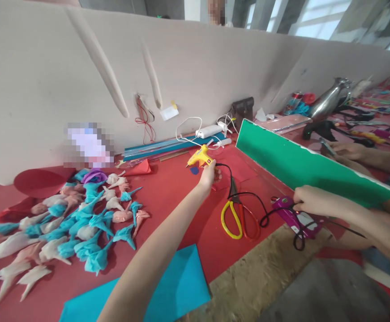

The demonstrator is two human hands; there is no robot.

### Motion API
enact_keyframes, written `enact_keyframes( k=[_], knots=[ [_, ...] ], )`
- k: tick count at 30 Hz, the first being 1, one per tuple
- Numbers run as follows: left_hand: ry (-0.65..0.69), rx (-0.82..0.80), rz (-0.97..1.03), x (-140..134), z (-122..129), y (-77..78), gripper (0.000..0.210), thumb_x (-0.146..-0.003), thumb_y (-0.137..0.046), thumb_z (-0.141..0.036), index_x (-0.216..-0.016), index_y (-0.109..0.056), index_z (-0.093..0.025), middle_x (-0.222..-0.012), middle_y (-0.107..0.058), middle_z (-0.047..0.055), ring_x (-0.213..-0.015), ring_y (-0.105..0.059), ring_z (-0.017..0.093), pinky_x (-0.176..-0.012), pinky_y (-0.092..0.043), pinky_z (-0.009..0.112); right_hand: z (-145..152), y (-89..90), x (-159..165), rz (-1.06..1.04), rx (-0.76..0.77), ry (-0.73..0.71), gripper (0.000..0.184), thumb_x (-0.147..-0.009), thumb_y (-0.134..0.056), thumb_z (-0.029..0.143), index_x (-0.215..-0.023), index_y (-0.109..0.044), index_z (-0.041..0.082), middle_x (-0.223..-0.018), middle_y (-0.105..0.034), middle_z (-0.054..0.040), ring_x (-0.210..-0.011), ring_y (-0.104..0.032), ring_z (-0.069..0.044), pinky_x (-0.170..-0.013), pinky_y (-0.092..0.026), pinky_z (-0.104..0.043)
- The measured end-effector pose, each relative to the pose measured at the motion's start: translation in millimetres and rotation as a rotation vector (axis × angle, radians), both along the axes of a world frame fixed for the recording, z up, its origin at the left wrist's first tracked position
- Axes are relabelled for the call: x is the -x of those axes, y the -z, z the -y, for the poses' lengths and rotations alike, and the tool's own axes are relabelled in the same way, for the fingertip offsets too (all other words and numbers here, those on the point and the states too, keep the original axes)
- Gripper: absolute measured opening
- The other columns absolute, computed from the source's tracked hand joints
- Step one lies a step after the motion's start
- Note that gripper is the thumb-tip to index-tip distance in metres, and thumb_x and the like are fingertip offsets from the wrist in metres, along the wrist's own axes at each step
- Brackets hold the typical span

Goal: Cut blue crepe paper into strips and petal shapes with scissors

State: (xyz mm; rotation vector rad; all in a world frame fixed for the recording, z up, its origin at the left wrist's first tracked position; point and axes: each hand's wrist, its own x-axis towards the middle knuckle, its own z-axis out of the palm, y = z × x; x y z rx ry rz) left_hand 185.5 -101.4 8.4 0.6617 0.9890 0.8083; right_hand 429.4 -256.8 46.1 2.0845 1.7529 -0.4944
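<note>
My left hand (pixel 208 175) is wrapped round the handle of a yellow hot glue gun (pixel 199 155), whose nozzle points left above the red table. A clear glue stick pokes out of its back, and a black cord (pixel 229 172) runs from it to the right. My right hand (pixel 304 199) is closed by a purple power strip (pixel 290 214), fingers pinched on what looks like the black cord there. Between my hands lies a pair of scissors (pixel 237 214) with one yellow and one red handle. Part of its blades is covered by the cord.
Many blue, white and pink crepe paper flowers (pixel 90 223) lie at left. A turquoise sheet (pixel 181 281) sits in front. The green board (pixel 298 165) stands as a divider; behind it a co-worker's hand (pixel 345 150) holds a phone. A white power strip (pixel 210 130) lies by the wall.
</note>
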Motion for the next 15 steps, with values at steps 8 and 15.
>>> enact_keyframes(
  k=[8,15],
  knots=[
    [0.04,0.05,0.042,-4,3,7.8,0.033,-0.091,-0.055,-0.033,-0.118,-0.054,-0.015,-0.117,-0.057,0.009,-0.099,-0.06,0.021,-0.083,-0.052,0.042,-1,-17.9,20,0.166,0.087,-0.002,0.024,-0.089,-0.055,0.033,-0.104,-0.061,0.015,-0.101,-0.064,-0.0055,-0.087,-0.063,-0.017,-0.076,-0.052,-0.036],
    [0.031,0.068,0.162,-4,4,9.0,0.033,-0.091,-0.055,-0.032,-0.118,-0.053,-0.015,-0.118,-0.057,0.009,-0.1,-0.059,0.021,-0.083,-0.052,0.042,-9,-17.5,64,0.057,-0.169,0.015,0.026,-0.091,-0.052,0.032,-0.109,-0.06,0.014,-0.117,-0.06,-0.0113,-0.109,-0.056,-0.024,-0.094,-0.043,-0.046]
  ],
)
